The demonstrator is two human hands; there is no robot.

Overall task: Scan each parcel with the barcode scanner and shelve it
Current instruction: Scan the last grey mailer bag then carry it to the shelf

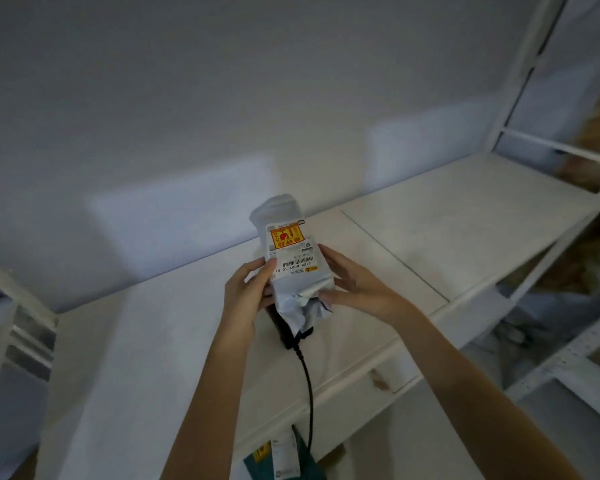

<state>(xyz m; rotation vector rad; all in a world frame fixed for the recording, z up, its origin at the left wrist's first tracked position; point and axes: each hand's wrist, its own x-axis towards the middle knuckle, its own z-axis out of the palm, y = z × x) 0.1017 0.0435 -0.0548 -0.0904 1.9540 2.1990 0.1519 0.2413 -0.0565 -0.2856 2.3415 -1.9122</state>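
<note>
Head view: crumpled grey parcel (286, 265), white barcode label, yellow-red sticker.

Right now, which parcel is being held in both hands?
The grey parcel bearing the yellow-and-red sticker, held over the white shelf by both hands. The teal parcel lies lower down, untouched.

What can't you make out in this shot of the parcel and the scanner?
Head view only:
- Barcode scanner: mostly hidden behind the grey parcel and left hand.
- Label small print: too small, upside down.
- Teal parcel: cut off by the bottom edge.
- Scanner cable's end: hidden below the shelf.
</note>
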